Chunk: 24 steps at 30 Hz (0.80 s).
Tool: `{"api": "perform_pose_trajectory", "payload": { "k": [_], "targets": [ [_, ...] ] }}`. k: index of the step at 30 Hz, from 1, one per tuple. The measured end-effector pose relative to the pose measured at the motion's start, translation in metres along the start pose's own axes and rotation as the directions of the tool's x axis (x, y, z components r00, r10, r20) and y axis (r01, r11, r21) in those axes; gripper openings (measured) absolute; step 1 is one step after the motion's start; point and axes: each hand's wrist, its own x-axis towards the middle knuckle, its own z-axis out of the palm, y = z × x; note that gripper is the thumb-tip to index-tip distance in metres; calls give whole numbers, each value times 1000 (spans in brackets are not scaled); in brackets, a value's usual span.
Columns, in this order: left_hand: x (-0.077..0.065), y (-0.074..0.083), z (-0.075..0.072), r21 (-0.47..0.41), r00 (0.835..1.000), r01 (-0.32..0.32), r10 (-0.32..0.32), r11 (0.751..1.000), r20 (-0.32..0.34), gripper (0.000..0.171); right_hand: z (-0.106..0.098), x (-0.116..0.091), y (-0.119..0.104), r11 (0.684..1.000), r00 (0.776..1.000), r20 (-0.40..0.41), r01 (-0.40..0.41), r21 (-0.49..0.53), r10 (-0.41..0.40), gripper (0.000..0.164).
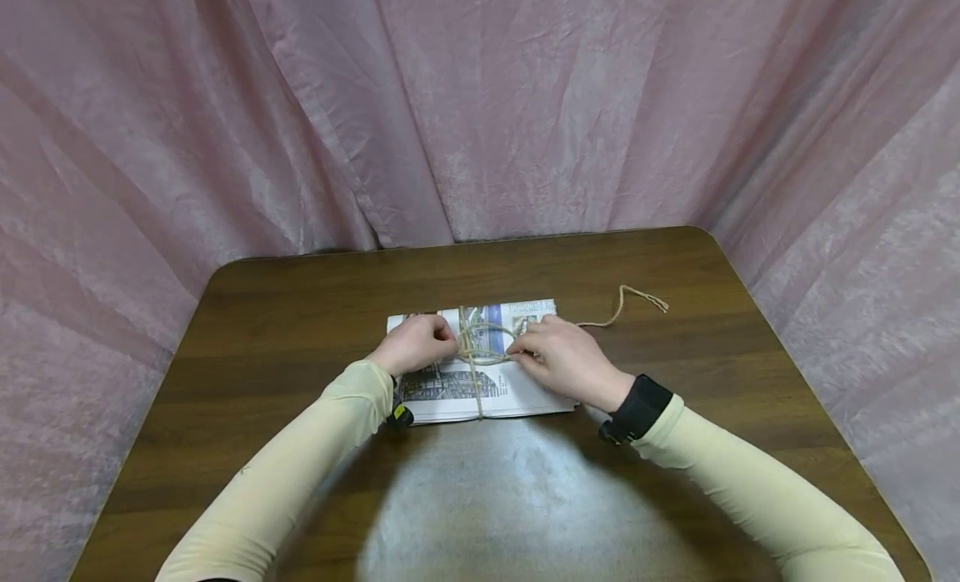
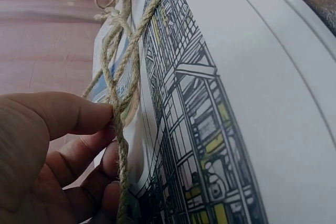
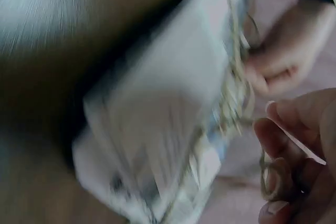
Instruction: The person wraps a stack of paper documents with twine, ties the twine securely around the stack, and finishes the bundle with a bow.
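A folded stack of newspapers point(image 1: 528, 397) lies on the table, wound with rough jute twine point(image 1: 476, 386). Loops and a knot of the twine gather on top, between the two hands. On the stack's left half, my left hand point(image 1: 420, 343) pinches a strand; in the left wrist view its thumb point(image 2: 84, 114) and fingers close on the twine point(image 2: 122, 153) beside the crossing loops. Over the right half, my right hand point(image 1: 564, 361) pinches another piece of twine between thumb and forefinger. A curl of twine point(image 3: 264, 177) also runs through the right hand's lower fingers in the blurred right wrist view.
A loose twine end point(image 1: 621, 305) with a frayed tip trails over the brown wooden table point(image 1: 300, 307) to the right of the stack. Pink curtains point(image 1: 525, 107) hang behind the table and along its sides.
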Motion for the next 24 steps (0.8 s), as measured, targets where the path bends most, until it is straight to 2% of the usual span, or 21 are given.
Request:
{"api": "perform_pose_trajectory", "payload": {
  "k": [3, 6, 13, 20, 24],
  "targets": [
    [-1, -1, 0, -19, 1000, -3, 3, 1000, 7, 11, 16, 7, -9, 998, 997, 58, 53, -43, -50, 12],
    [-2, -2, 1, -36, 1000, -9, 10, 999, 15, 10, 26, 12, -11, 996, 996, 74, 51, -78, -45, 11],
    [-3, 1, 2, -66, 999, -21, 23, 998, 25, 11, 35, 15, -6, 987, 999, 9, 36, -158, -35, 2],
    [-3, 2, 7, -128, 998, -50, 55, 991, 37, 9, 34, 4, -6, 977, 998, -50, 28, -212, -40, 5],
    [-1, 5, 8, -125, 999, -45, 45, 991, -6, 8, 31, -5, -6, 977, 996, -78, 23, -213, -41, 4]
  ]
}}
